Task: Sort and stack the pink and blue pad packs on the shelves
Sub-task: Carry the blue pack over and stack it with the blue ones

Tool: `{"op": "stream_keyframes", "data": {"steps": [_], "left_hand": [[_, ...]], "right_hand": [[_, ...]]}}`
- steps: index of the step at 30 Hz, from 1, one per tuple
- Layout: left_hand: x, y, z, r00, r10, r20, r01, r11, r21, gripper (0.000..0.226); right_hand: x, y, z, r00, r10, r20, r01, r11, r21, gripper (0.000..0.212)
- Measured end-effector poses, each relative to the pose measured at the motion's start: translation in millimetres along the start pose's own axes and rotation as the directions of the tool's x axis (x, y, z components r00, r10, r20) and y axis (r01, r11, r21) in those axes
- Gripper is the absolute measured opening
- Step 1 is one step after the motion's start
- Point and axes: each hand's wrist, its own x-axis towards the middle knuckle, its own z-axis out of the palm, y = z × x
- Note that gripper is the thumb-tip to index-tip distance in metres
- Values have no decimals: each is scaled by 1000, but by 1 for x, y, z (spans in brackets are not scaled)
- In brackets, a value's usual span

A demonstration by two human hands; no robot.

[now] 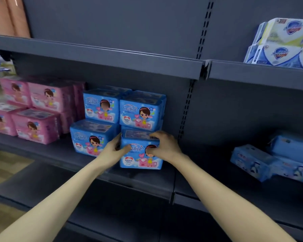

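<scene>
Left hand and right hand clasp a glossy blue pad pack, cartoon girl on its front, at the shelf lip, touching the stacked blue packs. Dark shelf runs right towards the pale-blue packs.

Dark grey metal shelving stands over tan wood-look floor.

left pad stack beside right pad stack | front pack before latter | on shelf

Pink packs: blurred, leftmost cropped by the frame edge | white packs: cropped at right edge | side blue packs: print illegible | front blue pack: hides most of the rear pack.
</scene>
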Motion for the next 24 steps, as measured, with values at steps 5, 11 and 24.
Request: {"op": "stream_keyframes", "data": {"steps": [5, 11, 24], "left_hand": [[13, -10, -14, 996, 1, 92, -5, 999, 42, 52], [23, -18, -18, 986, 24, 166, -48, 988, 146, 56], [34, -21, -17, 989, 49, 143, -90, 952, 292, 58]], "right_hand": [[1, -6, 12, 997, 68, -40, -68, 998, -2, 56], [2, -18, 20, 991, 104, -83, -110, 991, -71, 53], [5, -23, 30, 968, 198, -154, -210, 975, -69, 51]]}}
